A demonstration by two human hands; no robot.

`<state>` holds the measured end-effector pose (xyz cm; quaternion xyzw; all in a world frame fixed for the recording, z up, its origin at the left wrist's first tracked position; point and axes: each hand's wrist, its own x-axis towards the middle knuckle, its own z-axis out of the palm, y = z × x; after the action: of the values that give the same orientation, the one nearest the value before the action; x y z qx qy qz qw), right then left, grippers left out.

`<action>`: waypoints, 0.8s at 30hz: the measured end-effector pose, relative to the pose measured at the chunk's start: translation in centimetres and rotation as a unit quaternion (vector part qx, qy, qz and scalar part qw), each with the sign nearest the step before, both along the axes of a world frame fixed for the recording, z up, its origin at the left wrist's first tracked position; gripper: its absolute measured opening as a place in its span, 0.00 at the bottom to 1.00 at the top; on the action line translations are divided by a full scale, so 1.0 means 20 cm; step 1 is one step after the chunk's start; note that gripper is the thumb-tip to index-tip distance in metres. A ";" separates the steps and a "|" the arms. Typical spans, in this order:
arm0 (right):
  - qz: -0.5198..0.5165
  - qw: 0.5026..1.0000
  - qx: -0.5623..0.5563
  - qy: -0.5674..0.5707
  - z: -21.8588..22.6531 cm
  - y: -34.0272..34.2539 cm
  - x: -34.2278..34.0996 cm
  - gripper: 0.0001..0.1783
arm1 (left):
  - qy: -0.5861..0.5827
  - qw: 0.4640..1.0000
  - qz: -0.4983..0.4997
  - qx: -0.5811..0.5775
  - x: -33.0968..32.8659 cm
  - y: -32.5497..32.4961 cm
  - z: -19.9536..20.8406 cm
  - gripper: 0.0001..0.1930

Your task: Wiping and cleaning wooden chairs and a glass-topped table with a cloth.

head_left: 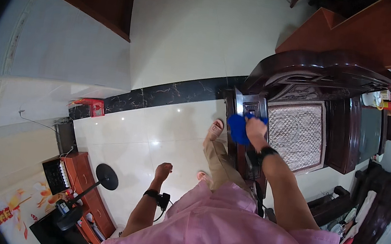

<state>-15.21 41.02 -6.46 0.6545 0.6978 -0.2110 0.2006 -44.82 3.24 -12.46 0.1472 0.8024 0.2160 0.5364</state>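
Observation:
My right hand (pixel 256 128) is closed on a bright blue cloth (pixel 239 129). The cloth rests against the wide armrest (pixel 255 105) of a dark, glossy carved wooden sofa (pixel 305 62). To the right of the armrest lies a beige patterned seat cushion (pixel 296 132). My left hand (pixel 163 171) hangs over the tiled floor with its fingers curled in, and I see nothing in it. Both wrists wear dark bands; a small black device (pixel 163 200) sits on the left one.
Pale floor tiles (pixel 153 151) with a black marbled strip (pixel 180 91) run beside the sofa. A red box (pixel 95 107) stands by the left wall. At lower left are a fan-like black stand (pixel 107 176) and a wooden cabinet (pixel 82 174). More dark furniture (pixel 375 207) stands at right.

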 end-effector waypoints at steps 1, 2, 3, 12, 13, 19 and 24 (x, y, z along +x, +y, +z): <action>0.011 1.000 -0.010 -0.006 0.00 -0.11 0.05 0.27 | 0.009 1.000 0.002 -0.009 -0.01 0.06 0.03 0.09; 0.036 0.999 -0.008 -0.013 -0.02 -0.23 0.14 0.28 | -0.003 1.000 0.025 0.012 0.00 0.13 0.04 0.10; 0.026 0.998 -0.043 -0.026 -0.02 -0.35 0.18 0.28 | -0.003 1.000 0.027 0.016 0.00 0.16 0.04 0.10; -0.153 0.988 0.026 0.016 -0.03 -0.61 0.28 0.33 | -0.007 0.975 -0.204 0.082 0.00 0.48 0.01 0.15; -0.173 0.983 0.043 0.032 -0.05 -0.53 0.26 0.33 | -0.007 0.972 -0.223 0.080 0.00 0.60 0.10 0.15; -0.287 0.954 0.015 0.087 0.00 0.11 0.11 0.29 | 0.143 0.881 -0.306 0.332 0.14 1.64 0.86 0.17; -0.297 0.945 -0.020 0.134 0.03 0.06 0.06 0.29 | 0.208 0.745 -0.355 0.525 0.37 2.38 1.44 0.24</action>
<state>-14.08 42.14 -5.95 0.7938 0.4876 -0.3606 0.0464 -37.42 50.75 16.34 0.7211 0.5437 0.3612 0.2322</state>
